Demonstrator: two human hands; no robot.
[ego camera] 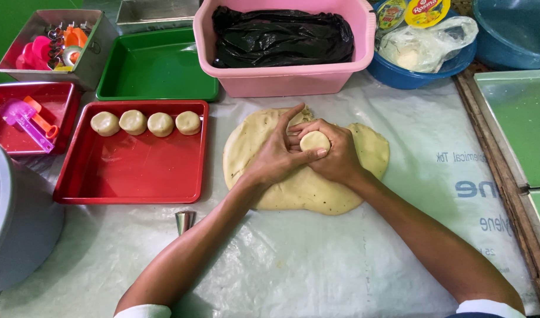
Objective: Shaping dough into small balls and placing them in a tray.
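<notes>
A home-style baking kitchen: a flattened dough sheet on a plastic-covered bench, dough rounds in a red tray, plastic basins

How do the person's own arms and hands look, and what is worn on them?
Both forearms are bare from the wrist almost to the elbow. The left hand and the right hand wear no gloves, and no ring, watch or bracelet shows. At the bottom edge, a white sleeve cuff ends the left arm and another white sleeve edge ends the right one.
</notes>
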